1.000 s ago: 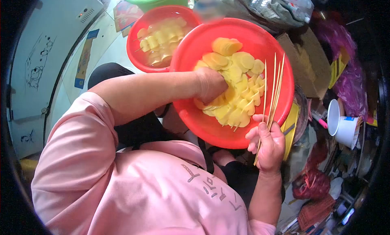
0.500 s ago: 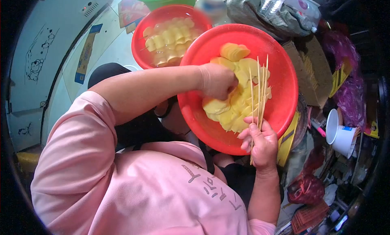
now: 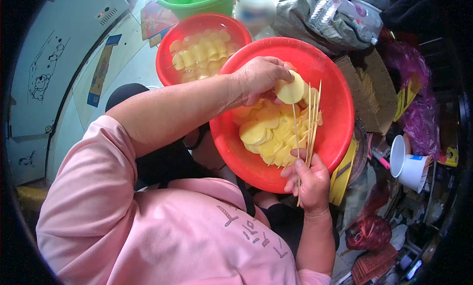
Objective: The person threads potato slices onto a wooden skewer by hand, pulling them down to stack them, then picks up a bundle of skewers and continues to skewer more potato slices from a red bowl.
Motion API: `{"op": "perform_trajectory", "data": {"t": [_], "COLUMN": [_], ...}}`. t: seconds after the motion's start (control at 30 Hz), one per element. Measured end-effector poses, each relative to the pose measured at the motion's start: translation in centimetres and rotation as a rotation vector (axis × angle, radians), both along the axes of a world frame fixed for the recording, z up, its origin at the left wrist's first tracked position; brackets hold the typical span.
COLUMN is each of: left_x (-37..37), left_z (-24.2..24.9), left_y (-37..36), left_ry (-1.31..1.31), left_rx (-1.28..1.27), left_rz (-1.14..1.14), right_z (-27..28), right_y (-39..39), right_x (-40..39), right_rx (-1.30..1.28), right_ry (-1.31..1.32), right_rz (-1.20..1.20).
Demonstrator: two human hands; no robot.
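My left hand [image 3: 263, 78] is pinched on a round, pale yellow potato slice [image 3: 288, 92] above the far side of a red basin [image 3: 337, 132]. My right hand [image 3: 311, 182] grips several thin bamboo skewers [image 3: 313, 122] near their lower ends, at the basin's near right rim. One skewer stands apart from the bunch, and its upper end meets the slice in my left hand. Beneath both hands, a heap of potato slices [image 3: 268, 130] lies in the basin.
Behind on the left, a second red basin [image 3: 165, 63] holds water and rows of skewered slices [image 3: 202, 51]. A green tub [image 3: 197, 9] stands beyond it. To the right are a cardboard box [image 3: 372, 88], a white container [image 3: 411, 169] and a red mesh bag [image 3: 368, 233].
My left hand has come up from the heap towards the far side of the basin, now with a slice in it. One skewer has separated from the bunch in my right hand.
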State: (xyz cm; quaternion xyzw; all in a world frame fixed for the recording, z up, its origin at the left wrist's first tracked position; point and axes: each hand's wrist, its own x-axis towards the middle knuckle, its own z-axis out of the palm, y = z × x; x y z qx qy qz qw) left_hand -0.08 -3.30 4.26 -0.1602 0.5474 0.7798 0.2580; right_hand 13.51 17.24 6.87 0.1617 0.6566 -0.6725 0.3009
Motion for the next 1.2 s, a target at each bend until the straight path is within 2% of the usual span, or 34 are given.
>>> {"op": "perform_trajectory", "data": {"t": [0.43, 0.67, 0.83, 0.93, 1.2], "left_x": [-0.3, 0.3, 1.1, 1.4, 1.2], "left_z": [-0.7, 0.6, 1.4, 0.8, 1.1], "left_y": [-0.2, -0.1, 0.2, 0.6, 0.5], "left_ry": [0.058, 0.079, 0.18, 0.206, 0.123], "left_rx": [0.009, -0.02, -0.104, -0.069, -0.049], "left_rz": [0.0, -0.001, -0.153, -0.144, -0.088], "right_z": [0.1, 0.1, 0.0, 0.0, 0.3], "right_y": [0.1, 0.1, 0.3, 0.1, 0.1], "right_x": [-0.2, -0.2, -0.2, 0.0, 0.1], "right_rx": [0.029, 0.042, 0.084, 0.091, 0.054], "right_ry": [0.001, 0.006, 0.016, 0.055, 0.07], "right_rz": [-0.046, -0.052, -0.056, -0.08, -0.067]}}
